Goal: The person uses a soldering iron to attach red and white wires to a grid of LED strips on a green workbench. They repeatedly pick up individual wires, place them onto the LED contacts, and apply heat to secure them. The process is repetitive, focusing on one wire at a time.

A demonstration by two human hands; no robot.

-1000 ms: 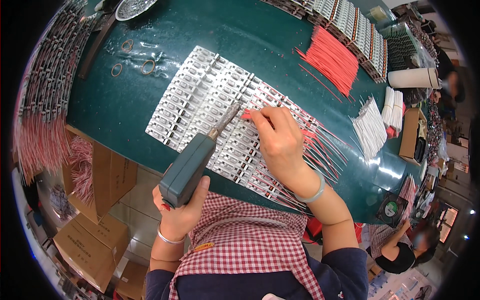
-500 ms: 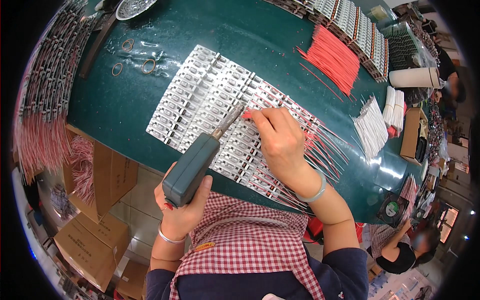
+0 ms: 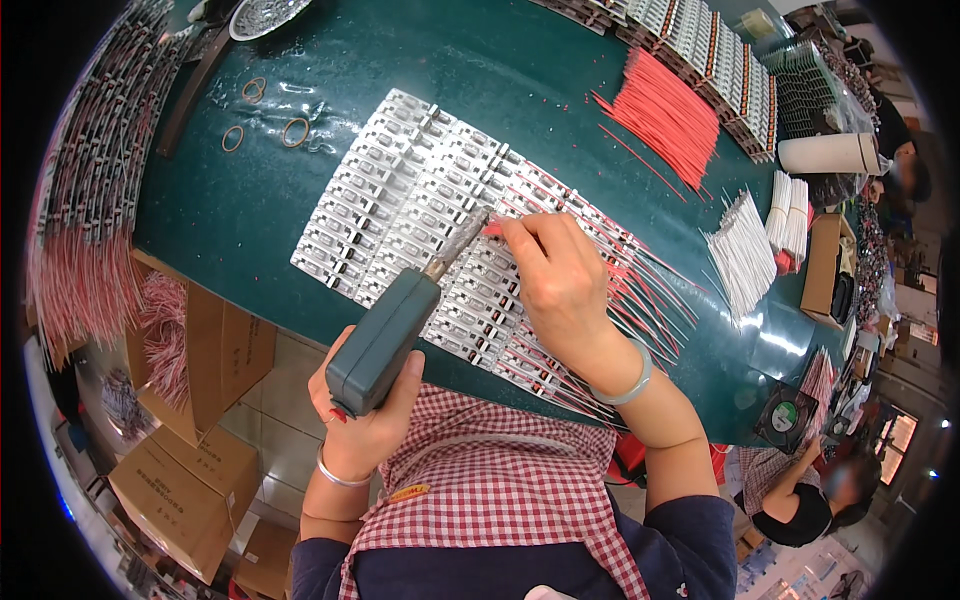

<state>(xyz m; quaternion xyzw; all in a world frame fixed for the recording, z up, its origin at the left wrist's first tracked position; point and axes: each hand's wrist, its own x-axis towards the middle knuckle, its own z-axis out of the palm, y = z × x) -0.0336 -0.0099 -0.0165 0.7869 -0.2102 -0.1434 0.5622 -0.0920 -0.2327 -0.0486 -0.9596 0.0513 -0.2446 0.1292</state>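
My left hand is wrapped round the dark grey-green body of a soldering gun. Its metal barrel points up and to the right, with the tip at the middle of a panel of small white parts laid out in rows. Just beside that tip, my right hand pinches a short red wire; the wire's far end is hidden under the hand. From the panel's right-hand rows, several red and white wires stick out to the right, partly beneath my right wrist.
Loose red wires lie at the back right, with white wires nearer. Stacked panels stand behind. Rubber bands and a metal bowl are at the back left. Wired panels and cardboard boxes flank the left. A co-worker sits at right.
The soldering gun's tip and my right fingertips have shifted very slightly. Both hands keep the same hold, and the panel stays in place.
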